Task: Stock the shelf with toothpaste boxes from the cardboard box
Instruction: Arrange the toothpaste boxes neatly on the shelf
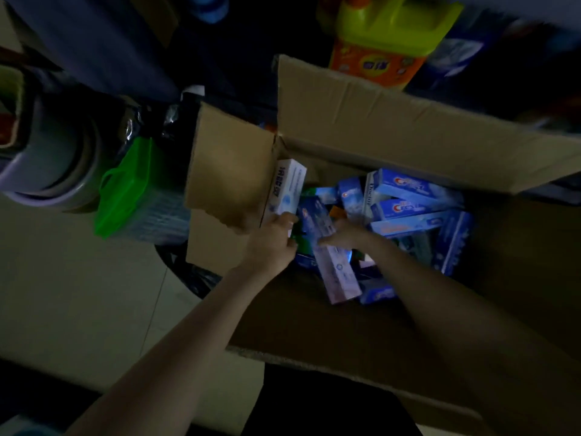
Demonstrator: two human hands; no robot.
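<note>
Toothpaste boxes (408,209) lie heaped at odd angles inside the open cardboard box (393,130), and both of my hands are down among them. My left hand (273,243) has its fingers curled round a white box (287,190) that stands tilted against the left flap (232,171). My right hand (344,236) reaches into the middle of the heap and rests on a pale, long box (336,272); the light is too poor for me to tell whether those fingers close on it or only lie flat. No shelf shows from here, so nothing looks stocked yet. I judge the risk to be the loose stacking: lifting either box could drag its neighbours and tip them deeper, or catch a corner on the flap and crush it. An orange detergent jug (383,36) stands beyond the far flap, and a green container (132,190) sits just to the left.
</note>
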